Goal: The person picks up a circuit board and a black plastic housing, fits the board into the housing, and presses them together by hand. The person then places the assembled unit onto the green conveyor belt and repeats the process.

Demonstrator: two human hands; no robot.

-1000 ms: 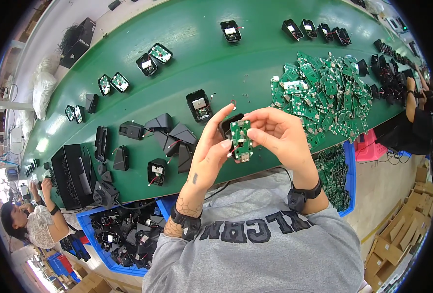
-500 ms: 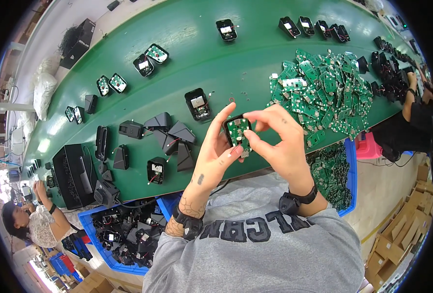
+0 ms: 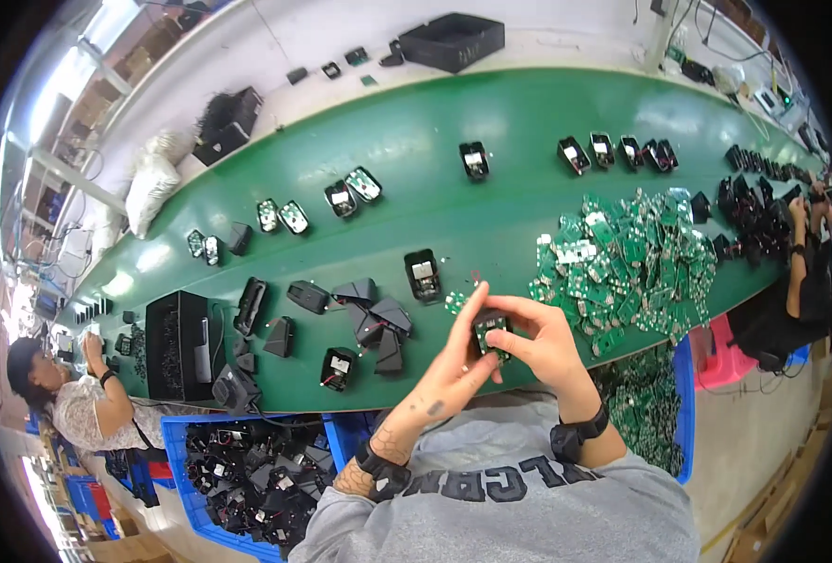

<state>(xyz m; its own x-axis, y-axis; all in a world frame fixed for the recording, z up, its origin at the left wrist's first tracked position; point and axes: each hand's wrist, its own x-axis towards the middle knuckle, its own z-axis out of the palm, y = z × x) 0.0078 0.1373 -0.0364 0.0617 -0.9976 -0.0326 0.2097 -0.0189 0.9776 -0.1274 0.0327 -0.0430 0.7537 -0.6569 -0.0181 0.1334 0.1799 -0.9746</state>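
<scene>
Both my hands hold one small black plastic housing with a green circuit board (image 3: 494, 330) in its open face. My left hand (image 3: 455, 364) wraps the housing from the left and below, hiding much of it. On the other side my right hand (image 3: 540, 342) grips it, with the thumb across the board. Just beyond my left fingers a small green board (image 3: 455, 302) shows; whether it touches them I cannot tell. An open black housing (image 3: 423, 276) with a white part inside lies on the table farther off. A large heap of green circuit boards (image 3: 622, 267) is to the right.
Black housings (image 3: 369, 314) are grouped on the green table (image 3: 275, 178) at left, beside a black box (image 3: 177, 347). Blue bins of housings (image 3: 186, 488) and boards (image 3: 686, 413) stand below the near edge. People sit at left (image 3: 83, 403) and right (image 3: 763, 296).
The view has tilted up, showing more of the table's far side. My right thumb has moved across the board, and my hands now cover more of the housing.
</scene>
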